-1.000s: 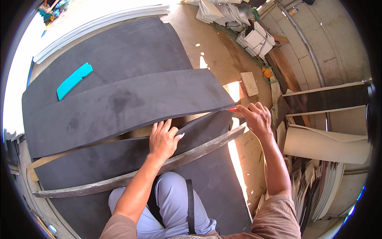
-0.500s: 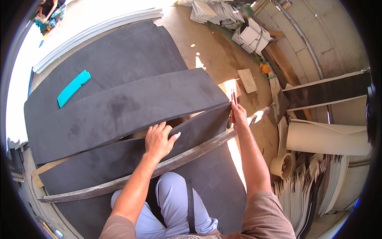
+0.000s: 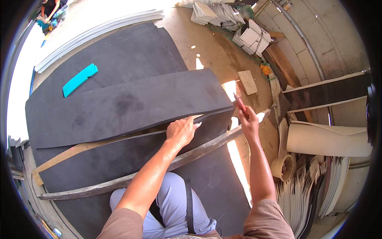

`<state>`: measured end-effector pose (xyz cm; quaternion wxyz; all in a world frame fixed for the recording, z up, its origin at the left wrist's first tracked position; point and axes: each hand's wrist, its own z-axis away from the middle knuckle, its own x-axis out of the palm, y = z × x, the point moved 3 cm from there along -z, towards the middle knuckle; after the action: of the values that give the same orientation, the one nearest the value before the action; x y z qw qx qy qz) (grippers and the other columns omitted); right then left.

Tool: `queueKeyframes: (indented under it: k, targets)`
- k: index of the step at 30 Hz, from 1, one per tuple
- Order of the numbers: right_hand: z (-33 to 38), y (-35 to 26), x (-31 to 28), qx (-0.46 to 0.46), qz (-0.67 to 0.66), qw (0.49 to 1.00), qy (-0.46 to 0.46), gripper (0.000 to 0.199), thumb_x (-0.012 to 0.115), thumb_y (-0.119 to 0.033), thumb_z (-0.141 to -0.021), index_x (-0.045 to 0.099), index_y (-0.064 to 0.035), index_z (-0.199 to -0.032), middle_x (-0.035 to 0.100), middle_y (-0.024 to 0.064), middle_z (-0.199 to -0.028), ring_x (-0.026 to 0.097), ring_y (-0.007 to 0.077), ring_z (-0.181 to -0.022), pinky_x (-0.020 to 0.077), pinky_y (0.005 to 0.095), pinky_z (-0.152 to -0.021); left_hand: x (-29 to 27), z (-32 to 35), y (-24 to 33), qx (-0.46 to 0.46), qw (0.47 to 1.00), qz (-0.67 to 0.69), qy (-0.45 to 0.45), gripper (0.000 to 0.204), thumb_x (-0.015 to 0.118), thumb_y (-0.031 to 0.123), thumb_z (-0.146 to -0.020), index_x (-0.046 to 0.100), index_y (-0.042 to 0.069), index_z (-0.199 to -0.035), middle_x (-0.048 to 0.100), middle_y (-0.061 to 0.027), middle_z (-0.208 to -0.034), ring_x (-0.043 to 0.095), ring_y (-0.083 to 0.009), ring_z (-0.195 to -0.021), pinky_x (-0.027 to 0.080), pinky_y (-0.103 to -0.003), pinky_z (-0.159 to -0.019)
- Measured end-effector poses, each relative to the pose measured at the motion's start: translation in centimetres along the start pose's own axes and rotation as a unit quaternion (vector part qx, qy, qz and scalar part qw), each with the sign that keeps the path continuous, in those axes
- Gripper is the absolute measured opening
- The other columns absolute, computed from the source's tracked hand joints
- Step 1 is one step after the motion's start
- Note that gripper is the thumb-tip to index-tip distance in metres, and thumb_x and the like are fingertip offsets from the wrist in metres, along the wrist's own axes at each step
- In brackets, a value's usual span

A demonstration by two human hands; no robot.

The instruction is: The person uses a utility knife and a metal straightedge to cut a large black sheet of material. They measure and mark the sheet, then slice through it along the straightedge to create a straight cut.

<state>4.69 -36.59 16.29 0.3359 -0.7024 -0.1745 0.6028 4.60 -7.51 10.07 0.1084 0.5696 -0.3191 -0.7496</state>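
Observation:
A long black foam-like strip lies across a larger black sheet, its near edge lifted along a gap. My left hand grips that near edge, fingers curled at the gap and thumb out to the right. On the near side of the gap is another black sheet part. My right hand is closed round a red-handled cutter knife, held just off the strip's right end and pointing up and left. A long worn wooden batten lies across the near sheet, between my knees and the gap.
A teal piece lies on the far sheet. Beyond it are stacked white sheets. At right are a stone-like slab, a cream roll, a tape roll and upright sheets. Another person sits far left.
My left hand has slid right along the gap. The far strip has swung, its left end moving away and widening the gap there. My right hand has drawn the knife right, off the corner.

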Motion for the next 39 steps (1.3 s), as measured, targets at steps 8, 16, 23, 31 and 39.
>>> queueKeyframes:
  k: [8,16,23,31,39]
  targets:
    - [2.3,-9.5,0.4,-0.347,0.364,0.862,-0.065,0.021,0.078,-0.021,-0.088,0.076,-0.0261,-0.109,0.064,-0.0041,-0.08,0.063,0.0201,-0.079,0.0465,0.0369,-0.069,0.0,0.1,-0.4,-0.021,1.0,-0.008,-0.007,0.053,0.058,0.048,-0.106,0.066,0.001,-0.129,0.077,-0.0177,-0.087,0.077,-0.036,-0.083,0.061,-0.049,-0.07]
    - [1.3,-10.8,0.9,-0.384,0.418,0.82,-0.073,0.025,0.072,-0.011,-0.085,0.076,-0.0254,-0.105,0.063,-0.0021,-0.082,0.062,0.021,-0.08,0.0462,0.0371,-0.067,-0.3,0.1,0.0,-0.026,0.999,0.007,-0.02,0.054,0.059,0.048,-0.106,0.065,0.001,-0.132,0.077,-0.0185,-0.088,0.077,-0.0362,-0.084,0.061,-0.049,-0.071]
    - [1.4,-11.0,0.8,-0.381,0.431,0.816,-0.057,0.023,0.075,-0.014,-0.085,0.079,-0.0247,-0.104,0.063,-0.0026,-0.079,0.062,0.0207,-0.079,0.0506,0.0372,-0.069,0.2,0.2,-0.2,-0.008,1.0,-0.001,0.001,0.051,0.06,0.046,-0.106,0.06,0.003,-0.134,0.076,-0.0145,-0.081,0.077,-0.0331,-0.078,0.061,-0.047,-0.068]
    - [1.3,-10.3,-1.0,-0.366,0.442,0.818,-0.035,0.028,0.071,-0.006,-0.08,0.075,-0.0257,-0.099,0.06,-0.0026,-0.077,0.061,0.0224,-0.079,0.0503,0.0384,-0.068,-0.4,0.5,0.0,-0.017,1.0,-0.006,-0.023,0.056,0.059,0.047,-0.106,0.055,0.002,-0.14,0.075,-0.0145,-0.078,0.077,-0.0327,-0.078,0.061,-0.047,-0.067]
    - [1.5,-10.7,-1.8,-0.374,0.427,0.823,-0.005,0.027,0.072,-0.008,-0.081,0.076,-0.0274,-0.099,0.058,-0.0044,-0.074,0.059,0.0208,-0.074,0.0481,0.037,-0.063,-0.8,0.3,0.0,-0.037,0.998,0.018,-0.041,0.063,0.06,0.049,-0.104,0.057,0.002,-0.146,0.077,-0.0175,-0.085,0.077,-0.0347,-0.081,0.061,-0.048,-0.071]
